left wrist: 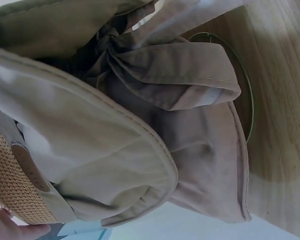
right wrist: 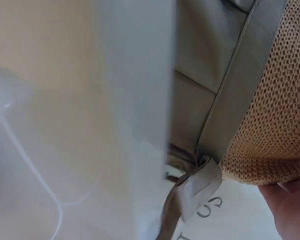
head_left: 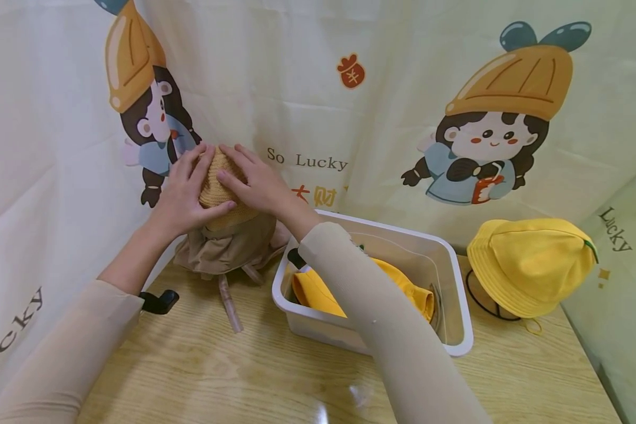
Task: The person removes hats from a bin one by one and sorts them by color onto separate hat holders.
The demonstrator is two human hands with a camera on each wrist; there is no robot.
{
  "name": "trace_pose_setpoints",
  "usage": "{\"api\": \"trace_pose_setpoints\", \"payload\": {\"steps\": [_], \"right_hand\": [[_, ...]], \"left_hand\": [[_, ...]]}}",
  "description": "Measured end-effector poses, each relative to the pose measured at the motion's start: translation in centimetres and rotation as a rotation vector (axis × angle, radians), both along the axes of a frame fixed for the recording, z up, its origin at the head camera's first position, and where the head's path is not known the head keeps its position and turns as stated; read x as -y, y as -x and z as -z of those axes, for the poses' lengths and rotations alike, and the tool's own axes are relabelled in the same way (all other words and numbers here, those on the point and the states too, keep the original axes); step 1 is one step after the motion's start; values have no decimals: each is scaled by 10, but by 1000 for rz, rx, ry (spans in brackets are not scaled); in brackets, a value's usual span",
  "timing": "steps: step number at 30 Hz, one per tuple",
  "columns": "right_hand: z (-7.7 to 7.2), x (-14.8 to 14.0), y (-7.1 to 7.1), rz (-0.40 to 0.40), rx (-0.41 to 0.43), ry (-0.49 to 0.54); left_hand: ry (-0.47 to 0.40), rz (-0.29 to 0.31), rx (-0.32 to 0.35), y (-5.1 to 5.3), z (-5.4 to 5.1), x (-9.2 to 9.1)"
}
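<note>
Both hands lie against the woven straw crown of a sun hat (head_left: 228,221) at the table's back left. My left hand (head_left: 180,194) rests along the crown's left side, fingers extended and thumb spread toward the front. On the other side, my right hand (head_left: 265,185) touches the crown with long, lightly bent fingers. Below the crown hangs a beige fabric brim (left wrist: 100,145), with a knotted tie strap (left wrist: 190,70) in the left wrist view. The right wrist view shows fingertips (right wrist: 277,197) at the crown's edge. A thin ring (left wrist: 251,100) under the hat touches the tabletop.
Right of the hat stands a white plastic bin (head_left: 283,288) holding yellow cloth (head_left: 318,291). A yellow bucket hat (head_left: 535,259) sits on a black wire stand (head_left: 487,303) at the right. A printed curtain (head_left: 297,88) encloses the wooden table (head_left: 217,377).
</note>
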State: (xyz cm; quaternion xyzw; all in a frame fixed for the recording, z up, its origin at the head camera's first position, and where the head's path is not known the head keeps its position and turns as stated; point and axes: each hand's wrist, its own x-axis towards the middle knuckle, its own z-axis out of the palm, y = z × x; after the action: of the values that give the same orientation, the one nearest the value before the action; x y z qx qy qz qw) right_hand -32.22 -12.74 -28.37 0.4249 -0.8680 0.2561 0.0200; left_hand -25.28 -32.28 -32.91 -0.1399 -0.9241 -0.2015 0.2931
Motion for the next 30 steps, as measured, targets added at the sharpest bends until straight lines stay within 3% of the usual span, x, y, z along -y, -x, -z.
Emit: {"api": "trace_pose_setpoints", "payload": {"steps": [8, 14, 25, 30], "right_hand": [[3, -5, 5, -24, 62, -43], [10, -9, 10, -56, 72, -52], [20, -19, 11, -82, 181, -46], [18, -19, 9, -67, 181, -66]], "left_hand": [[5, 12, 9, 3, 2, -2], [11, 54, 0, 8, 10, 0], [-107, 78, 5, 9, 26, 0], [-134, 89, 30, 7, 26, 4]]}}
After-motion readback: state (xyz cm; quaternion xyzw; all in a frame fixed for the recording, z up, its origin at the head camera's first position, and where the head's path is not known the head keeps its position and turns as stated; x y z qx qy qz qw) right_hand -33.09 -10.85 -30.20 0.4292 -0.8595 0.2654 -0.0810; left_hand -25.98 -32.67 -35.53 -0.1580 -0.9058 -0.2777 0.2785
